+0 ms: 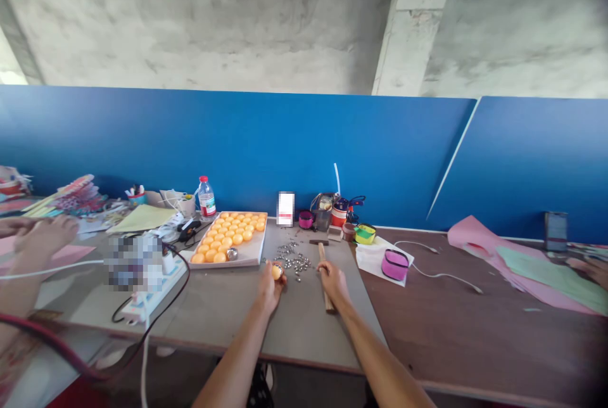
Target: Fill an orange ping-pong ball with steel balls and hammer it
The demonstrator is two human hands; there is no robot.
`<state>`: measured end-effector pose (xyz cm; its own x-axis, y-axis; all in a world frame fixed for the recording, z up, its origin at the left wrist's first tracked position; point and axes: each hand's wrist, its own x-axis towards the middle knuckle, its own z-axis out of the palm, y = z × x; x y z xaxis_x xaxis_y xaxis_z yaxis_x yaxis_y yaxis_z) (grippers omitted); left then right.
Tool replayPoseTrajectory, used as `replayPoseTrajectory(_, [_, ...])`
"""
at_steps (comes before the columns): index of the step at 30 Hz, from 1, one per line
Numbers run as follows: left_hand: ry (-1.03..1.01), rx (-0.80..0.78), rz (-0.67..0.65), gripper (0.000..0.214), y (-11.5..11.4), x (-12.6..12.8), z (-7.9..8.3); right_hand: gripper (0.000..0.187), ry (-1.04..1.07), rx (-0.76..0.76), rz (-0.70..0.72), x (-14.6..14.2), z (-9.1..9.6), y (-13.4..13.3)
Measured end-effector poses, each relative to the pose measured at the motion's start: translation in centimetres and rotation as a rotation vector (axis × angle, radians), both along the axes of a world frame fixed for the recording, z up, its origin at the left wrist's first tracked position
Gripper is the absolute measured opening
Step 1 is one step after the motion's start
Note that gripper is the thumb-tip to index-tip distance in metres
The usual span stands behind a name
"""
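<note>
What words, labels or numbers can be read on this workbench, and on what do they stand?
Nothing reads clearly.
Bottle: red label, print too small to read.
White card against the blue wall: blurred out.
Patch above the power strip: blurred out.
Orange ball in the left hand, hammer in the right hand: no writing visible.

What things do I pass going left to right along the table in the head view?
White power strip, tray of orange balls, left hand holding a ball, right hand on the hammer, pink pouch, pink paper.
</note>
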<state>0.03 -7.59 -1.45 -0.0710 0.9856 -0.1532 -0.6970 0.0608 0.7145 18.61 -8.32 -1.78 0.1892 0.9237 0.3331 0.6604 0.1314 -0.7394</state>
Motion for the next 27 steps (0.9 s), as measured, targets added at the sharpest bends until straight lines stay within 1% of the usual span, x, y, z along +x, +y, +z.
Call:
replayPoseTrajectory(3, [-0.007, 0.005, 0.0, 0.034, -0.1, 0.1, 0.1, 0.023, 0.021, -0.005, -0.063, 0.0, 0.7, -0.5])
replayPoseTrajectory(5, [-0.014, 0.019, -0.01, 0.031, -0.2, 0.2, 0.2, 0.023, 0.028, 0.023, -0.058, -0.4, 1.1, -0.8])
replayPoseTrajectory(9, [-0.019, 0.062, -0.063, 0.033, -0.5, 0.1, 0.5, 0.021, 0.106, 0.121, -0.003, -2.0, 1.6, -1.2])
replayPoseTrajectory(15, [-0.001, 0.084, -0.144, 0.036, -0.1, -0.3, 0.5, 0.025, 0.192, 0.229, 0.132, -5.0, 1.9, -2.0])
replayPoseTrajectory(18, [-0.002, 0.092, -0.177, 0.033, 0.0, -0.3, 0.5, 0.026, 0.222, 0.249, 0.186, -6.3, 1.5, -2.0])
replayPoseTrajectory(21, [-0.021, 0.102, -0.206, 0.027, -0.1, -0.3, 0.6, 0.023, 0.275, 0.241, 0.197, -6.8, 0.8, -1.8])
replayPoseTrajectory(27, [-0.011, 0.089, -0.212, 0.028, -0.4, -0.5, 0.7, 0.02, 0.373, 0.145, 0.199, -6.0, -0.6, -1.8])
